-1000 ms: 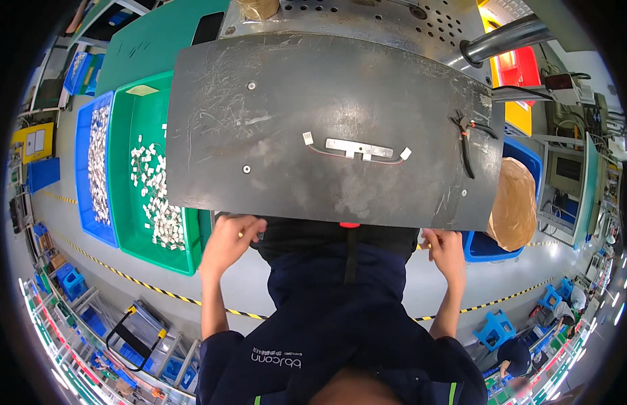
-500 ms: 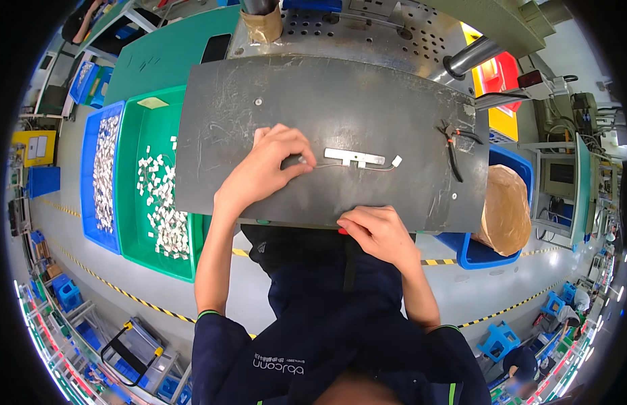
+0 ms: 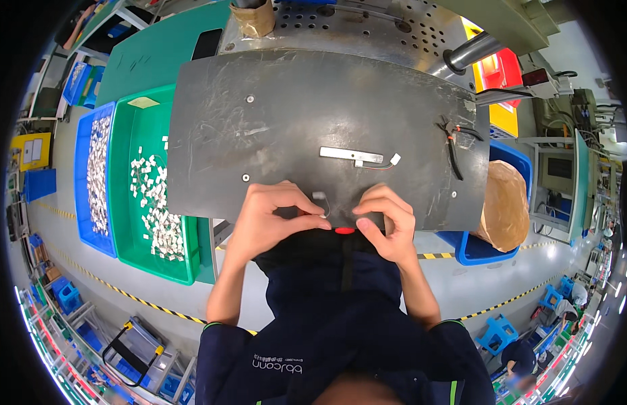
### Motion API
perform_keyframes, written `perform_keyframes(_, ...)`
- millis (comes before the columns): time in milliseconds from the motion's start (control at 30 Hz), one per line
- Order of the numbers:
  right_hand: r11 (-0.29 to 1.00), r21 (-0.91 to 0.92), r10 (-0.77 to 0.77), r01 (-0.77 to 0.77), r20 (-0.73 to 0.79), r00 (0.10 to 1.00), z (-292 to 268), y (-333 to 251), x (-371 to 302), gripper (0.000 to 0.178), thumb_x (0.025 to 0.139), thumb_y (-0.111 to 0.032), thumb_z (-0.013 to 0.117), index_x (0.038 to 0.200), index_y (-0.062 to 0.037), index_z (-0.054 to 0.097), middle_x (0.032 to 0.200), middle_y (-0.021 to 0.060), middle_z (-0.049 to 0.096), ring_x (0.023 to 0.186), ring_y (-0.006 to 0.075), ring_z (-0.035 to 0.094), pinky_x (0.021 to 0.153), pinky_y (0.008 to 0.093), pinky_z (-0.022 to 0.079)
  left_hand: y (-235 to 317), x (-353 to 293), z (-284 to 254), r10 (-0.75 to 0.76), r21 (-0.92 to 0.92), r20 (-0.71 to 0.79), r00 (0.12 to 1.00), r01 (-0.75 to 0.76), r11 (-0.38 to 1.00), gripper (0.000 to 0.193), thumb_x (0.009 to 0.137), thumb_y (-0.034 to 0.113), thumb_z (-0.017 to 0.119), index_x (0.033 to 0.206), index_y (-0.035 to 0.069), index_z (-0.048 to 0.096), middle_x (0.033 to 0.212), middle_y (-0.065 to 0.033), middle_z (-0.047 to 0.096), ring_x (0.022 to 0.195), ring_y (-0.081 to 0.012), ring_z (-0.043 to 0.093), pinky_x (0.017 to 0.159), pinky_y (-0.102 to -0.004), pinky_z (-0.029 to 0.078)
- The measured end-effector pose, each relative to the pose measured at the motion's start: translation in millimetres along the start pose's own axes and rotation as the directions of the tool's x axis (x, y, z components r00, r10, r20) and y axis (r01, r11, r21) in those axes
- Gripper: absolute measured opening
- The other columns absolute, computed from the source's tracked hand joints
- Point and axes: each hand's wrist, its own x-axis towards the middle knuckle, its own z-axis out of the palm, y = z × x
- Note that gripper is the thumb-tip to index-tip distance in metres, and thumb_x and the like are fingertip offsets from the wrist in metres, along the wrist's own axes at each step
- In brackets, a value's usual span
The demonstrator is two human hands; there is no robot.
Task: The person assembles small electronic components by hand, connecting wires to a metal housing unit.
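My left hand (image 3: 276, 219) is at the front edge of the dark work plate (image 3: 212, 145), thumb and forefinger pinched on a short wired connector (image 3: 319, 196). Its thin wire curls up from my fingertips to a small pale end. Just across from it, my right hand (image 3: 389, 223) has its thumb and forefinger apart, with nothing visible between them. Between the hands, a red part (image 3: 344, 231) sits at the plate's edge. Farther back lies a pale metal bar (image 3: 350, 154), with a white connector (image 3: 394, 159) on a thin cable beside its right end.
Black-and-red cutting pliers (image 3: 452, 145) lie on the plate's right. To the left stand a green bin (image 3: 134, 233) and a blue bin (image 3: 91, 223), both with many small white connectors. A blue bin with a brown paper lining (image 3: 505, 209) is at the right. Behind is a perforated metal machine bed (image 3: 313, 30).
My left hand has come from beside the metal bar to the front edge, bringing a wired connector. My right hand has lifted off the edge and parted its fingers.
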Motion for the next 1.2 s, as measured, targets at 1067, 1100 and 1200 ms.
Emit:
perform_keyframes(1067,0.764,0.408,0.616,-0.499,-0.229,0.754,16.0,-0.3,37.4,0.017,0.097,0.008,0.069,0.108,0.0032,0.057,0.092,0.0216,0.078,0.084,0.0256,0.079,0.075,0.0329,0.065,-33.1,44.2,45.8,0.255,0.319,-0.343,0.904,-0.143,0.937,0.016,0.08,0.006,0.087,0.094,0.004,0.079,0.087,-0.0071,0.076,0.084,-0.026,0.071,0.103,-0.0454,0.053)
perform_keyframes(1100,0.764,0.416,0.614,-0.494,-0.231,0.755,16.7,-0.4,39.5,0.017,0.097,0.009,0.069,0.106,0.0025,0.055,0.091,0.0215,0.078,0.083,0.0255,0.079,0.074,0.033,0.065,-33.7,44.5,45.3,0.262,0.314,-0.355,0.897,-0.149,0.938,0.015,0.08,0.006,0.087,0.092,0.005,0.078,0.084,-0.0064,0.074,0.08,-0.027,0.068,0.102,-0.0445,0.052)
perform_keyframes(1200,0.759,0.423,0.618,-0.494,-0.23,0.752,15.5,2.6,39.6,0.017,0.097,0.009,0.069,0.104,0.0025,0.054,0.09,0.0212,0.078,0.082,0.0253,0.079,0.073,0.0333,0.065,-35.4,43.6,44.3,0.237,0.286,-0.357,0.904,-0.136,0.949,0.016,0.079,0.006,0.088,0.092,0.004,0.078,0.083,-0.0066,0.074,0.079,-0.0273,0.067,0.103,-0.0448,0.052)
